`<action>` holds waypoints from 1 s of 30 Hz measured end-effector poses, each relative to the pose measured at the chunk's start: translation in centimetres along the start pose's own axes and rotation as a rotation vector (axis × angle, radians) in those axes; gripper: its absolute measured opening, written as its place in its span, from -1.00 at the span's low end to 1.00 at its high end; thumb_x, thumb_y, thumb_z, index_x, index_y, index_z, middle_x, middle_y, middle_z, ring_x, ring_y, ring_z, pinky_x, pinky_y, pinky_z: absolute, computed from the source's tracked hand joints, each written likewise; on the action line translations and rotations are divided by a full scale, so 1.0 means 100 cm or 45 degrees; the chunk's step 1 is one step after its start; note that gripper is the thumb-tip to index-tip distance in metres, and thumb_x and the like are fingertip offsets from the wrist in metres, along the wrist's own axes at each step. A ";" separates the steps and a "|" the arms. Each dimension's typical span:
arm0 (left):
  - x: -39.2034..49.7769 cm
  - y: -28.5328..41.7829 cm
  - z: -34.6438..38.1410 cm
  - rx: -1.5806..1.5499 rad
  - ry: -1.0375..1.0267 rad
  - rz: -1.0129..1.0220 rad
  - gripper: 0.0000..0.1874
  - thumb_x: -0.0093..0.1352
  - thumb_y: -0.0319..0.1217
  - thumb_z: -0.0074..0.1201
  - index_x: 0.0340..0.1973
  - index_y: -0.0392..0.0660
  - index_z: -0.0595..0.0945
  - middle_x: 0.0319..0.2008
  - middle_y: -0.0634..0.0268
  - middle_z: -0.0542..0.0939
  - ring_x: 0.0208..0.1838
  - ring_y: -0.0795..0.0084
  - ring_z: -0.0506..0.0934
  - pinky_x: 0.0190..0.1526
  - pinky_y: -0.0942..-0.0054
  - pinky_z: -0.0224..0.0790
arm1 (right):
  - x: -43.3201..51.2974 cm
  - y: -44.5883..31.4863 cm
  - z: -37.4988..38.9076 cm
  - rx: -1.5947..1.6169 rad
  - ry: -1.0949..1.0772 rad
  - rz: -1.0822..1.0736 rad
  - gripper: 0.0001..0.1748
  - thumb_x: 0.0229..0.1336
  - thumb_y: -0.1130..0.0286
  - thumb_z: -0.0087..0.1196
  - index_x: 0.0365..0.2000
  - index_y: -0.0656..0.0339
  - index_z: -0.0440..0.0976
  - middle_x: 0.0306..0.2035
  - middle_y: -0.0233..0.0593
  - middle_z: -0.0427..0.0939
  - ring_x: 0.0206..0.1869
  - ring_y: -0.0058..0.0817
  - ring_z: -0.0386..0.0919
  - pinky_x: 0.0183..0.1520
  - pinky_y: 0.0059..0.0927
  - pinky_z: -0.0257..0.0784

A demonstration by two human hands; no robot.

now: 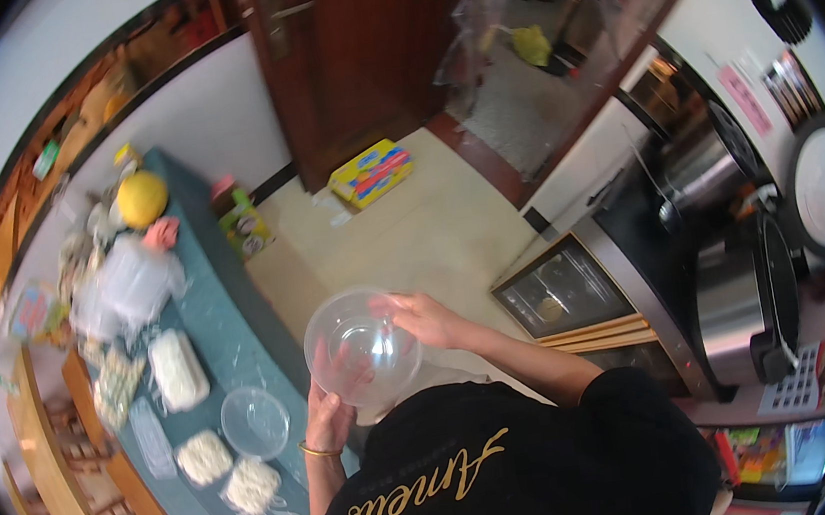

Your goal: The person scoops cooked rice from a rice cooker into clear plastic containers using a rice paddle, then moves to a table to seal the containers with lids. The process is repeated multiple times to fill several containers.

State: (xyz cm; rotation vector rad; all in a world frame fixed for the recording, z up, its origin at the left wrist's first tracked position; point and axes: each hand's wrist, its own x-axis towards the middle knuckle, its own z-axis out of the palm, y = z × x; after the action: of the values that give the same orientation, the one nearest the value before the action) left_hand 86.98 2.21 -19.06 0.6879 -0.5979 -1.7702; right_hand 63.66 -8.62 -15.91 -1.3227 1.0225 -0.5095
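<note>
A round clear plastic bowl (363, 349) is held between both hands over the floor, beside the teal-covered table (200, 317). My left hand (330, 417), with a gold-coloured bangle at the wrist, grips its lower left rim. On the far upper right rim are the fingers of my right hand (419, 318). A second clear round bowl (255, 423) rests on the table, next to two pale clumps of what look like noodles (203, 458) (253, 487). Near them lie a clear rectangular plastic container or lid (152, 438) and a white wrapped block (178, 369).
Plastic bags (130, 281) and a yellow round fruit (142, 199) crowd the table's far end. A yellow box (371, 173) stands on the floor by the brown door (361, 59). At right, large metal pots (731, 311) stand on a black stove (632, 234).
</note>
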 end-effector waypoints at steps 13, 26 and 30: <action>0.223 -0.112 0.159 0.226 -0.504 -0.590 0.21 0.22 -0.04 0.35 0.57 0.05 -0.14 0.47 -0.10 0.16 0.39 -0.37 0.32 0.33 -0.19 0.27 | -0.123 0.057 -0.225 -0.083 0.743 -0.149 -0.46 0.51 0.07 -0.21 0.13 0.35 0.43 -0.05 0.07 0.63 -0.02 -0.20 0.60 0.12 -0.23 0.43; 0.392 -0.178 0.287 0.182 -1.149 -1.101 0.18 0.13 0.15 0.37 0.51 -0.09 0.14 0.49 0.01 0.18 0.45 -0.29 0.27 0.37 -0.14 0.24 | -0.361 -0.061 -0.318 -0.184 1.554 -0.232 -0.69 0.42 0.35 0.08 0.05 0.31 0.50 -0.19 -0.20 0.69 -0.19 -0.57 0.66 -0.03 -0.45 0.56; 0.406 -0.204 0.383 0.155 -1.412 -1.174 0.25 0.12 0.22 0.37 0.50 -0.19 0.09 0.49 -0.02 0.20 0.47 -0.23 0.25 0.45 -0.06 0.18 | -0.496 -0.101 -0.343 -0.648 2.251 -0.003 -0.71 0.37 0.46 0.07 0.04 0.35 0.50 -0.27 -0.17 0.70 -0.25 -0.54 0.64 -0.09 -0.45 0.57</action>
State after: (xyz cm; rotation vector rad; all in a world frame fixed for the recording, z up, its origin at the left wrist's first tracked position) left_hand 36.60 -28.64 -12.59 -0.0800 -1.2472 -2.9932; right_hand 12.69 10.46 11.96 -1.0701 2.6901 -1.5955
